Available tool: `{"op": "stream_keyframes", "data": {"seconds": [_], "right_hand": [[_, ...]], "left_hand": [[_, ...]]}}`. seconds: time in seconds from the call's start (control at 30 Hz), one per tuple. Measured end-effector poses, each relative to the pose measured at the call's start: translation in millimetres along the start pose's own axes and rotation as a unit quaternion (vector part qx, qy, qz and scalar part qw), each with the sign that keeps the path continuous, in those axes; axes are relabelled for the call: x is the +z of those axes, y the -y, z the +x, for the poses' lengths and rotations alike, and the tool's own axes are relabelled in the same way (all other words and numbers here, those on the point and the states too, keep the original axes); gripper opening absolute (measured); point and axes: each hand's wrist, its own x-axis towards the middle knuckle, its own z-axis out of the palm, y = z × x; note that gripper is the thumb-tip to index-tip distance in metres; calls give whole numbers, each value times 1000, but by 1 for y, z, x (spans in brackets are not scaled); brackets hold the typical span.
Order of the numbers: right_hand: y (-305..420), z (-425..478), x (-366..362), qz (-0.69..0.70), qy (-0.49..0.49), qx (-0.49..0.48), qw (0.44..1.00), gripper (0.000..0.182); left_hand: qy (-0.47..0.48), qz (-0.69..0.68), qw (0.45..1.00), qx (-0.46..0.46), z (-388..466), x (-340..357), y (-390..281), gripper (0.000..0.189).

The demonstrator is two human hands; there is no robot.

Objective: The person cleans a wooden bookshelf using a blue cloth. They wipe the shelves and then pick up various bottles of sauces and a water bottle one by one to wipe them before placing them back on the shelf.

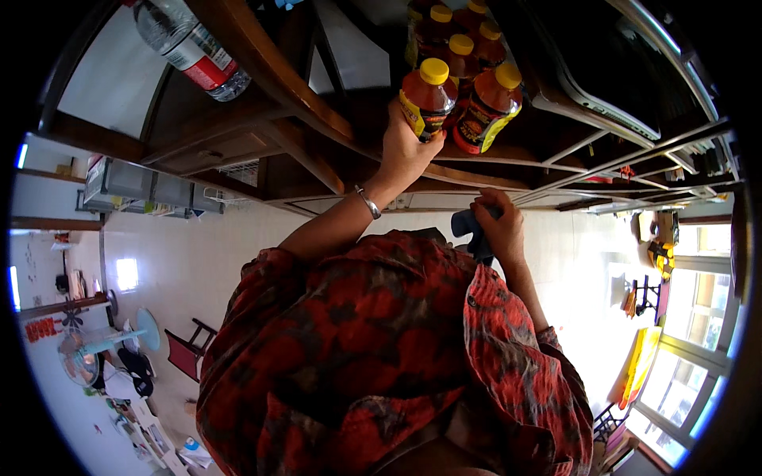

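My left hand, with a bracelet at its wrist, is closed around the lower part of a yellow-capped plastic drink bottle. The bottle has dark reddish contents and a black and yellow label. Just to its right a similar bottle stands on the dark wooden shelf, and several more of the same kind are grouped behind. My right hand is nearer my body, below the shelf edge, and holds a dark grey-blue cloth, bunched and hanging from the fingers.
A clear bottle with a red and white label is at the upper left, beside a curved wooden part. A laptop-like device lies at the upper right. Behind me are a folding chair and an electric fan.
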Motion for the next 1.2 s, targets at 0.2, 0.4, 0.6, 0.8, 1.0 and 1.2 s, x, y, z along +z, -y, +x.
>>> {"op": "stream_keyframes", "data": {"seconds": [0.2, 0.4, 0.6, 0.8, 1.0, 1.2], "right_hand": [[-3, 4, 9, 31, 40, -19, 999, 30], [-20, -9, 16, 255, 163, 109, 947, 25], [-5, -37, 26, 319, 358, 120, 869, 34], [57, -32, 62, 300, 210, 155, 918, 25], [168, -28, 85, 436, 95, -53, 894, 33], [271, -21, 120, 174, -128, -423, 880, 35]], "left_hand": [[19, -11, 1000, -7, -16, -9, 8, 83], [51, 161, 979, 109, -46, -45, -32, 89], [-122, 215, 910, 333, -7, -152, -95, 62], [-229, 106, 951, 177, 80, -231, -75, 82], [-16, -37, 996, 84, 118, -259, -71, 65], [-21, -154, 983, 96, 102, -271, -62, 54]]}}
